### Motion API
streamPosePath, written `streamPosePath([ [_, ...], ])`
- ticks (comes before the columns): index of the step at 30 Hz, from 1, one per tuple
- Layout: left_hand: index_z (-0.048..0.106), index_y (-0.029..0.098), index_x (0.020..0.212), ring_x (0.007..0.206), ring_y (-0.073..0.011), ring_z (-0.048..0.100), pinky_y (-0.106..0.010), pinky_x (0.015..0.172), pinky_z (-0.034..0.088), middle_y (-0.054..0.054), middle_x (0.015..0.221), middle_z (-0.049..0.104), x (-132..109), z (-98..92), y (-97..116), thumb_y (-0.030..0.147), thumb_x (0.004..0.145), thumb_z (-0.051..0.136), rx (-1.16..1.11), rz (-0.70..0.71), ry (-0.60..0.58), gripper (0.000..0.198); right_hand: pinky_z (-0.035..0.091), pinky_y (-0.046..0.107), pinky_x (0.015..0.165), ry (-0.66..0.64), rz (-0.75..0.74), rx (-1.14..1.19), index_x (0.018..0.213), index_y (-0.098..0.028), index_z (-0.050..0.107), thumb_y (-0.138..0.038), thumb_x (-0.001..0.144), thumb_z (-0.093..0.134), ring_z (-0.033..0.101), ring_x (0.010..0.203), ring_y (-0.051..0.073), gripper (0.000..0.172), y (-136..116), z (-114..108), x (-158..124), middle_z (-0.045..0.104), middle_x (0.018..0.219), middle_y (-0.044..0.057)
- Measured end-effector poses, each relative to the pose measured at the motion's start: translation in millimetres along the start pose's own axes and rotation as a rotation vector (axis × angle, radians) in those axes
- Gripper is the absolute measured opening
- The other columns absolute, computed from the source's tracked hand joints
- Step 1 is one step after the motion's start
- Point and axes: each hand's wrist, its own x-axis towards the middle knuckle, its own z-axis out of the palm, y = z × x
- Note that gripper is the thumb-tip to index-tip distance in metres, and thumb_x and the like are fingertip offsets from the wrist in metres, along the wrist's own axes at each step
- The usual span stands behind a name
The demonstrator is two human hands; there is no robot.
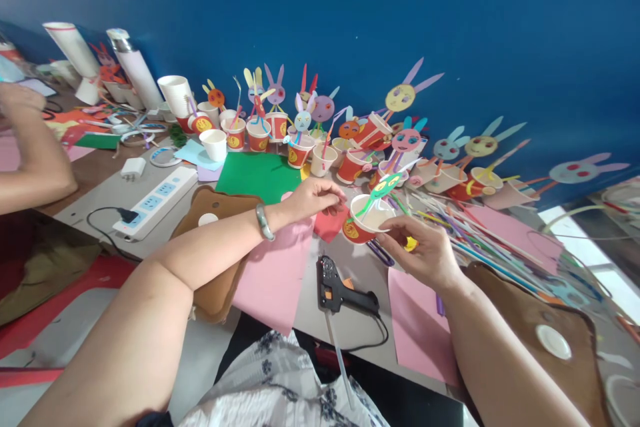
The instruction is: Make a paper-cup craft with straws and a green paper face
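Observation:
My right hand (423, 247) grips the rim of a red and white paper cup (356, 232), thumb and fingers on its right side. A green paper rabbit head (387, 185) on green and white pipe cleaners stands up from this cup. Just left of the cup, my left hand (319, 200) hovers with loosely bent fingers, and no object shows in it. Beneath the hands lie a red paper piece (330, 223) and a pink sheet (274, 267). A black hot glue gun (345, 290) rests on the table in front of me, a glue stick jutting from it.
Several rabbit-decorated cups (300, 150) line the blue wall. A white power strip (159, 203) and a green sheet (260, 177) lie left, loose pipe cleaners (480, 237) right. Brown cushions (215, 287) flank me. Another person's arm (37, 153) reaches in at far left.

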Motion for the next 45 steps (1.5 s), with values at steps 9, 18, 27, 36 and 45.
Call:
streamPosePath([
  [9, 0.071, 0.008, 0.081, 0.059, -0.0068, 0.065, -0.02, 0.065, 0.053, -0.002, 0.066, 0.07, 2, -7.1, 3, 0.003, 0.082, 0.068, 0.055, -0.169, -0.029, 0.006, 0.043, 0.023, 0.051, -0.33, 0.049, 0.01, 0.088, -0.021, 0.066, -0.041, 0.092, 0.064, 0.053, 0.05, 0.01, 0.021, 7, -4, 3, 0.065, 0.06, -0.002],
  [18, 0.071, 0.009, 0.09, 0.058, -0.0062, 0.065, -0.02, 0.064, 0.054, -0.001, 0.068, 0.071, 1, -10.5, 8, 0.006, 0.083, 0.07, -0.007, -0.216, -0.034, 0.008, 0.041, 0.023, 0.049, -0.262, 0.119, -0.012, 0.084, -0.02, 0.064, -0.045, 0.092, 0.063, 0.055, 0.047, 0.011, 0.026, 4, -2, 4, 0.067, 0.058, -0.001],
  [27, 0.068, 0.011, 0.074, 0.06, -0.0065, 0.063, -0.019, 0.06, 0.049, -0.003, 0.068, 0.071, -3, -11.8, 10, 0.019, 0.084, 0.072, 0.125, -0.121, -0.095, 0.014, 0.041, 0.024, 0.051, -0.288, 0.127, -0.055, 0.083, -0.021, 0.062, -0.046, 0.094, 0.058, 0.057, 0.05, 0.012, 0.028, 3, 12, 1, 0.069, 0.063, 0.001],
  [36, 0.067, 0.011, 0.073, 0.052, -0.0058, 0.058, -0.019, 0.052, 0.042, -0.001, 0.062, 0.068, -4, -12.8, 12, 0.031, 0.083, 0.076, 0.126, -0.145, -0.334, 0.024, 0.038, 0.024, 0.051, -0.315, 0.076, -0.169, 0.089, -0.021, 0.067, -0.046, 0.095, 0.055, 0.052, 0.048, 0.012, 0.028, -7, 6, 0, 0.065, 0.057, 0.0],
  [45, 0.07, 0.01, 0.078, 0.056, -0.0084, 0.062, -0.019, 0.052, 0.044, -0.005, 0.067, 0.072, -4, -13.9, 14, 0.034, 0.079, 0.079, 0.114, -0.172, -0.414, 0.026, 0.04, 0.024, 0.052, -0.311, 0.035, -0.139, 0.1, -0.022, 0.066, -0.041, 0.092, 0.06, 0.054, 0.047, 0.012, 0.022, -12, -3, -3, 0.066, 0.058, -0.002],
])
